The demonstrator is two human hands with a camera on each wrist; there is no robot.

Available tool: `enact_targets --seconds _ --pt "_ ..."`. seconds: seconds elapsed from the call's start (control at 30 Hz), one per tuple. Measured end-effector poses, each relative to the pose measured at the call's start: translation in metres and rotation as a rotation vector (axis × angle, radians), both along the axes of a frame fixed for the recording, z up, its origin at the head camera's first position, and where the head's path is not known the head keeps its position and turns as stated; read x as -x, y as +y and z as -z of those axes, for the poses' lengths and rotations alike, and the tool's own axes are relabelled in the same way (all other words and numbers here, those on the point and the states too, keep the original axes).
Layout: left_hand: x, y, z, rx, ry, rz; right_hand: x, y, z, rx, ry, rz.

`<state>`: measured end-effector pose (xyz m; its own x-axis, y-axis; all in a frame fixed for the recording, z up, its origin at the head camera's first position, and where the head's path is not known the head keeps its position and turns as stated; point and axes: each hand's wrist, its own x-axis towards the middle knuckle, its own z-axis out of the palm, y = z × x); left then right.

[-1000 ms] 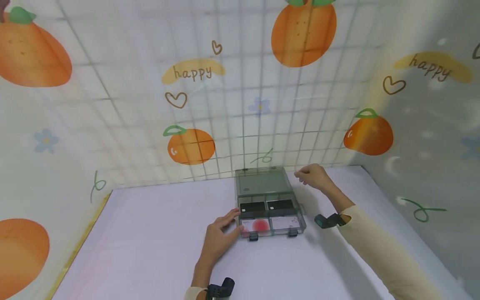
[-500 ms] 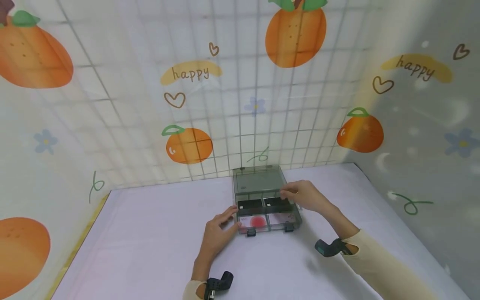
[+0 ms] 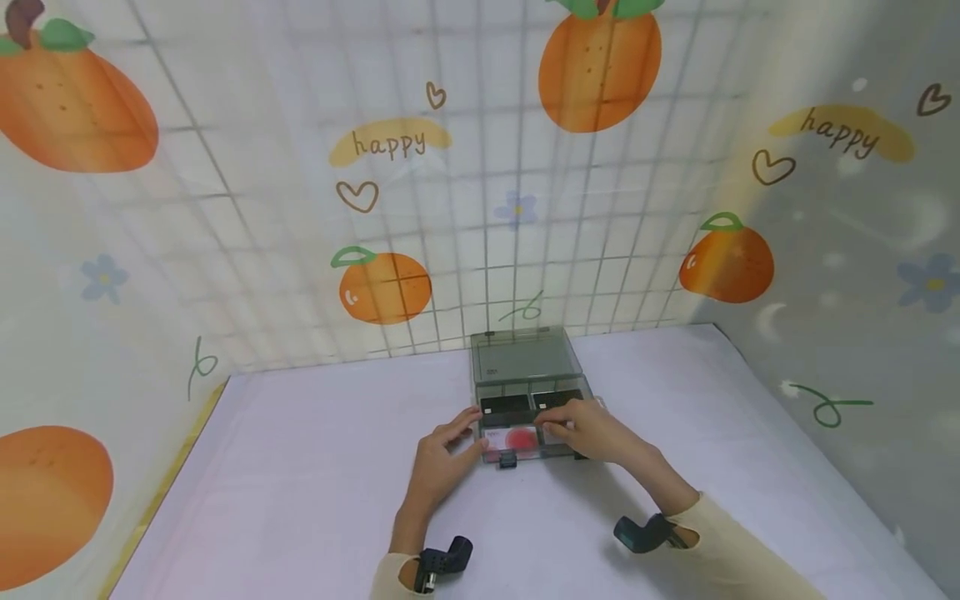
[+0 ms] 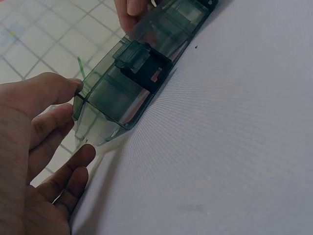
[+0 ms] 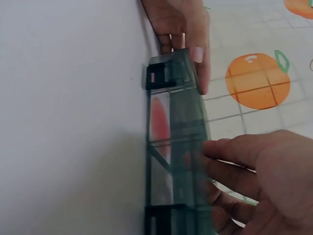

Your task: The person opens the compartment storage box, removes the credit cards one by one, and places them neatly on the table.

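While the left hand (image 3: 441,468), fingers apart, touches the left side of an open translucent green plastic box (image 3: 527,356) on the white counter (image 3: 315,467), a rectangular red-and-white card (image 3: 512,439) lies front-left inside; the right hand (image 3: 588,432) reaches over the box's front right, whether gripping anything I cannot tell.

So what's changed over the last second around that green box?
The right-hand grip has moved left and nearer, from beside the open lid to over the front right part of the translucent green box. Whether it has taken hold of anything can't be made out. The left-hand grip still rests at the box's left side, and the lid stays open.
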<state>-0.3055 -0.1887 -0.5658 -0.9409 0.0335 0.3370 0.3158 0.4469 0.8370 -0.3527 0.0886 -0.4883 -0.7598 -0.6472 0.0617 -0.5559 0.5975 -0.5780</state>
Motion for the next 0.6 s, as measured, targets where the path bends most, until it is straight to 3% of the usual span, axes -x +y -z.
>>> enact_targets --seconds 0.3,0.6 --pt "-0.001 0.003 -0.005 -0.001 -0.033 -0.001 -0.004 -0.007 0.014 0.027 0.038 -0.053" --pt "-0.004 0.003 -0.009 0.014 -0.019 -0.009 -0.003 -0.009 0.015 0.061 0.009 0.015"
